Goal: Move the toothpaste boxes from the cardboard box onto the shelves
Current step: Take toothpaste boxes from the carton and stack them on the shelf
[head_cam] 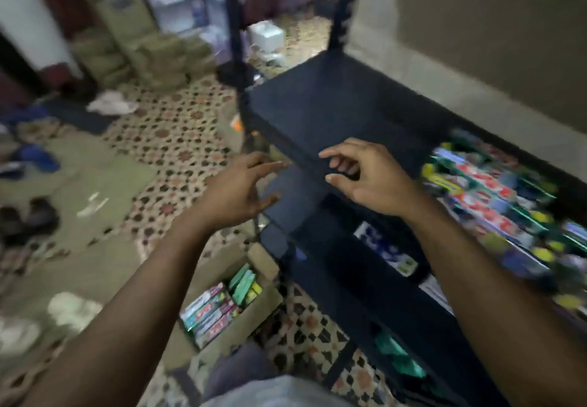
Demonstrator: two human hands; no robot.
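Note:
A dark blue shelf unit (317,111) stands by the wall, its top shelf bare at the left. Toothpaste boxes (489,197) lie in rows on the right part of that shelf. More boxes (384,251) show on a lower shelf. On the floor below stands an open cardboard box (263,308) with several toothpaste boxes (219,308) inside. My left hand (235,190) hovers at the shelf's front left corner, fingers spread, holding nothing. Over the shelf's front edge my right hand (365,174) is also open, with nothing in it. The frame is blurred.
Patterned tiles cover the floor. Flattened cardboard (95,184), sandals (28,216) and cloth lie at the left. Stacked cartons and sacks (158,57) stand at the back left. A beige wall (476,41) runs behind the shelf.

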